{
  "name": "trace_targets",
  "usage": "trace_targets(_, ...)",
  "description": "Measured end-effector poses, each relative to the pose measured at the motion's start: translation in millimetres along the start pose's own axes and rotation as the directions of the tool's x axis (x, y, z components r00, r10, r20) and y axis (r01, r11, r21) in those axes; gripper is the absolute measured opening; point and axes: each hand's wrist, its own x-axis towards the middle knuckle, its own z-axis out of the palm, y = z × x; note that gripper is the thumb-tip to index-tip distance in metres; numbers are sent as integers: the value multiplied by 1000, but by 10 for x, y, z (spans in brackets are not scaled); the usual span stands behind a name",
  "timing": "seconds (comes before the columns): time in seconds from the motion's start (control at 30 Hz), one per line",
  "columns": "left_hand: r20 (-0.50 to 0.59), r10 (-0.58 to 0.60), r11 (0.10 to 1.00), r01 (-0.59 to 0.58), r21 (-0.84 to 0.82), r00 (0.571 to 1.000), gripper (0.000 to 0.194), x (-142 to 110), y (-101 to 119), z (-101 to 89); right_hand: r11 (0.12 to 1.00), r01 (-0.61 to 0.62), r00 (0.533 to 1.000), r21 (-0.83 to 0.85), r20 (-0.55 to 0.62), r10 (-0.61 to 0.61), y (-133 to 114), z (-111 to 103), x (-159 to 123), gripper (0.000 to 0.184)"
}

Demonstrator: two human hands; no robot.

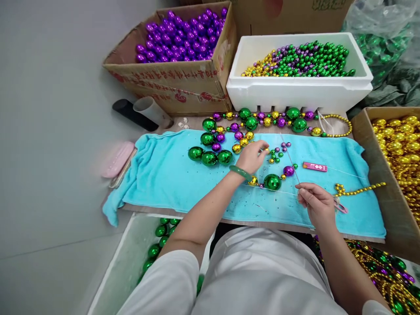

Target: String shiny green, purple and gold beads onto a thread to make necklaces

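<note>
Just past the near edge of the towel (170, 183), on the wearer's side, stand a tub (113, 267) of green balls (160, 230) toward its left end and a heap (387, 280) of mixed necklaces toward its right. Over the towel's right half, close to the near edge, the right hand (316, 203) has thumb and forefinger pinching a needle (293, 165), which slants toward the far edge. A pink tool (341, 207) lies just beside that hand on the towel. White thread (284, 192) crosses the towel's near half, and a gold chain (357, 190) reaches its right edge.

Farther in, a short string of beads (272, 181) curves over the towel's middle. Beyond it is the left hand (251, 157), with a green bangle (240, 172), its thumb and fingers bent toward each other; whether they pinch anything, I cannot tell. Loose small beads (276, 155) sit near it, mid-towel, and a pink box (315, 166) lies on the right half.

Large beads (209, 158) rest on the towel's left half. Along its far edge runs a necklace (293, 113); past that edge, on the tabletop (179, 120), stand a carton (183, 78) of purple balls and a foam box (295, 89).
</note>
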Motion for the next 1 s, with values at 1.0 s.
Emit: trace_targets(1.0, -68, -308, 277, 21, -961, 949, 21, -560, 6, -466, 978, 0, 997, -209, 73, 16, -60, 287, -129, 14)
